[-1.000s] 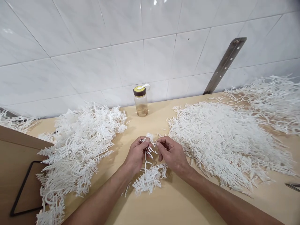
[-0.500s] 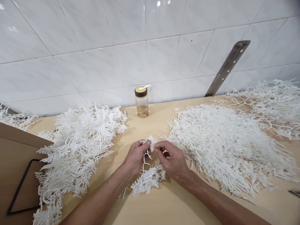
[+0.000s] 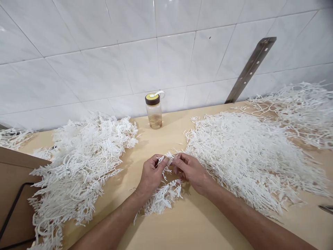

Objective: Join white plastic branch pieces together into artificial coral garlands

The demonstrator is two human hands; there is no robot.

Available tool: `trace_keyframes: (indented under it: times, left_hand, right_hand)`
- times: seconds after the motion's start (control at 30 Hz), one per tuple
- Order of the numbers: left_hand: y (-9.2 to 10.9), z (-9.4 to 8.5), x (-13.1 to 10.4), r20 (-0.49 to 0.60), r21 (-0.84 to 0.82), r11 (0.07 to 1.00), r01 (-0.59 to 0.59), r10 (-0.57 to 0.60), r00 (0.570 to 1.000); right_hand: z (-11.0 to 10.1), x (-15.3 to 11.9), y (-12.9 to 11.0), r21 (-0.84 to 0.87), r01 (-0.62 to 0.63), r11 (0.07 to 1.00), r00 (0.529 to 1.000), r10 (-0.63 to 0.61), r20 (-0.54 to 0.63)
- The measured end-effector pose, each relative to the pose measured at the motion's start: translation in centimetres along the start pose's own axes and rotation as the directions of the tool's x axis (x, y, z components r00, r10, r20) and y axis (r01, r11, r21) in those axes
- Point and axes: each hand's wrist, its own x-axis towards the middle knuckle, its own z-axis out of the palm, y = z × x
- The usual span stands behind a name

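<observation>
My left hand [image 3: 153,173] pinches a white branching sprig [image 3: 165,168], plastic-looking, between thumb and fingers. Close beside it my right hand [image 3: 191,172] has thumb and forefinger closed on the sprig's upper tips; the exact grip is partly hidden by the fingers. Below both hands, a small clump of white sprigs [image 3: 163,198] lies on the table, partly behind my left forearm. To the right of my right hand spreads a wide heap of thin white pieces [image 3: 247,149]. Left of my left hand rises a bushy pile of white branching sprigs [image 3: 85,166].
A clear bottle [image 3: 154,114] with a dark and yellow lid stands near the tiled wall. A slotted metal bracket [image 3: 249,71] leans there. Bare white stems [image 3: 307,111] lie at the back right. A brown box [image 3: 18,187] sits at left, a dark metal tip [image 3: 326,209] at right.
My right hand has come nearer the left, its fingers now over the sprig's tips. The whole view has shifted slightly, with the bottle and piles a little further left and up.
</observation>
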Motion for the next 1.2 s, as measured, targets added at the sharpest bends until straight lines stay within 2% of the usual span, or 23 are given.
trace_keyframes:
  times: [0.23,0.43,0.57,0.7,0.8,0.97,1.2]
  left_hand:
    - [-0.8,0.0,0.2,-0.03,-0.044,0.999,-0.004,0.003,1.0]
    - [-0.7,0.3,0.0,-0.028,-0.023,0.999,-0.027,0.027,0.999]
    - [-0.7,0.2,0.0,-0.019,-0.037,0.999,0.003,-0.003,1.0]
    - [-0.6,0.1,0.1,-0.058,-0.027,1.0,-0.013,0.012,0.998]
    - [-0.2,0.0,-0.1,-0.066,-0.059,0.997,0.057,-0.061,0.996]
    - [0.0,-0.1,0.0,-0.016,-0.182,0.97,0.16,-0.165,0.986]
    - [-0.1,-0.3,0.1,0.015,-0.129,0.972,0.198,-0.198,0.98]
  right_hand:
    - [0.2,0.0,-0.4,-0.098,0.102,0.99,0.993,-0.096,0.066]
    - [0.6,0.1,-0.7,-0.016,0.014,1.0,1.0,-0.014,-0.026]
    - [0.7,0.3,-0.7,0.007,0.015,1.0,0.999,-0.015,-0.033]
    - [0.4,0.5,-0.4,-0.001,0.038,0.999,0.999,-0.038,-0.028]
    - [0.2,0.6,-0.3,-0.042,0.081,0.996,0.996,-0.082,-0.027]
    - [0.4,0.3,-0.6,-0.153,0.147,0.977,0.984,-0.159,-0.074]
    - [0.8,-0.2,-1.4,-0.23,0.152,0.961,0.977,-0.181,-0.11]
